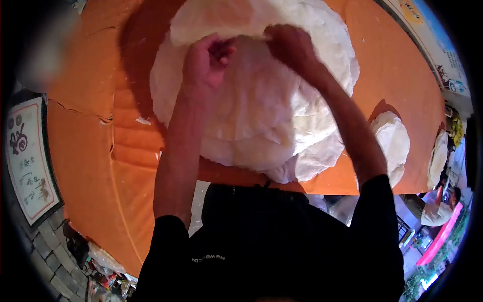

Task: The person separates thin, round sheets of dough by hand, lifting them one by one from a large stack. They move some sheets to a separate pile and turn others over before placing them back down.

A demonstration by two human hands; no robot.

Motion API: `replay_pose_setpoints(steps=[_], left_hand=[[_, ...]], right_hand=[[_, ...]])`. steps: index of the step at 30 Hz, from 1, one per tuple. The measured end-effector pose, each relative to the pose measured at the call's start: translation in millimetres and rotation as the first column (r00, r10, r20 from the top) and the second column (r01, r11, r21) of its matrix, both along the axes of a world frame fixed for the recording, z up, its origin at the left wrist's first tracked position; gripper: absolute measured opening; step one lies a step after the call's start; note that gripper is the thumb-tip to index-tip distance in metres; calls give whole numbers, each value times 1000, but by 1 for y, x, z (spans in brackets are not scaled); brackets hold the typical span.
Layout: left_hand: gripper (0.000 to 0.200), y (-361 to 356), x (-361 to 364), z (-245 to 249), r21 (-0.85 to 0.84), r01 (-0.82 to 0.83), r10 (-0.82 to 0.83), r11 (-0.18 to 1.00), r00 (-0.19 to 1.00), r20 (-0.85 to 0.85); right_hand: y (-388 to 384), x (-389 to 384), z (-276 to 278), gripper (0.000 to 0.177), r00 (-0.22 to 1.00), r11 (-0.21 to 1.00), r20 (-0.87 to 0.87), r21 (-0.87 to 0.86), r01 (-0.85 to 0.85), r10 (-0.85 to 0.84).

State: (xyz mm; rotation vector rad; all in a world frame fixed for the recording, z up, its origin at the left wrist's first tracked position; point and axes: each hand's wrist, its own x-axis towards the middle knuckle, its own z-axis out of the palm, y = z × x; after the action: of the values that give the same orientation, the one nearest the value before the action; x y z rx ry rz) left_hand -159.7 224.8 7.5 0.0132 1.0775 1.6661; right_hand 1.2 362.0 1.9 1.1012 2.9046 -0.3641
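Note:
A soft off-white sheet, like a thin layer of wadding point(249, 110), hangs between my two hands, its lower part draped toward my body. My left hand point(207, 58) is closed on its upper edge, fingers curled in. On the other side, my right hand point(292, 48) grips the same edge, its fingers wrapped tight. Beneath it lies a wide, roundish pile of similar white layers point(334, 45) with ragged borders, spread over the orange tabletop point(417, 65).
Smaller white pieces, one nearer point(392, 143) and one farther point(438, 158), lie to the right. A framed sign with writing point(29, 156) stands at the left, above grey paving point(58, 251). A person in a white top point(436, 214) is at the far right. White scraps point(143, 121) dot the cloth.

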Motion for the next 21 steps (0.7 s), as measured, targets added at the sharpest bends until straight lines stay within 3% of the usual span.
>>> replay_pose_setpoints(steps=[1, 2, 3, 4, 5, 6, 7, 9, 10, 12, 15, 16, 18, 19, 21], left_hand=[[11, -8, -1, 3, -5, -3, 3, 1000, 1000, -5], [13, -19, -2, 6, -25, -15, 15, 1000, 1000, 16], [15, -32, -2, 8, -45, -25, 26, 999, 999, 42], [17, -51, 1, 2, -67, -70, 71, 995, 997, 17], [19, -75, 5, -11, -87, -118, 117, 989, 993, -9], [20, -104, 5, -21, -199, -52, 21, 979, 988, -153], [22, -130, 8, -28, -317, -4, -90, 948, 956, -279], [22, -169, 26, -40, -503, -75, -188, 861, 872, -452], [22, -181, 34, -44, -511, -86, -179, 855, 877, -446], [22, -196, 50, -48, -518, -211, -52, 829, 893, -446], [22, -191, 56, -48, -425, -262, 123, 866, 937, -327], [22, -190, 56, -52, -427, -263, 124, 865, 937, -327], [18, -186, 53, -60, -351, -141, 81, 926, 981, -179], [18, -186, 55, -59, -352, -137, 78, 926, 981, -176], [14, -180, 58, -55, -422, 26, -97, 906, 984, -147]], right_hand=[[38, -4, -32, 36, 858, 951, -513, -249, -181, 28], [67, -3, -61, 24, 485, 825, -868, -349, -445, -106], [71, -5, -6, 22, 588, 903, -809, -257, -346, -5], [47, -9, 76, 21, 886, 997, -459, 58, -51, 72], [29, -10, 121, 19, 914, 983, -398, 183, -6, 80], [17, -8, 143, 18, 929, 964, -358, 267, 9, 90], [-2, -4, 155, 16, 941, 942, -323, 335, 10, 105], [-40, 7, 150, 13, 971, 927, -207, 375, -32, 117], [-49, 10, 131, 7, 862, 796, -257, 556, -239, 438], [-79, 24, 80, 8, 943, 919, -97, 274, -283, 320], [-83, 33, 21, 12, 972, 969, -7, -78, -235, 236], [-72, 32, 20, 12, 971, 968, -8, -79, -237, 237], [-47, 24, 34, 13, 956, 970, -168, 17, -241, 240], [-33, 11, 67, 15, 961, 979, -191, -7, -205, 200], [-17, -9, 129, 20, 954, 987, -257, -11, -162, 154]])
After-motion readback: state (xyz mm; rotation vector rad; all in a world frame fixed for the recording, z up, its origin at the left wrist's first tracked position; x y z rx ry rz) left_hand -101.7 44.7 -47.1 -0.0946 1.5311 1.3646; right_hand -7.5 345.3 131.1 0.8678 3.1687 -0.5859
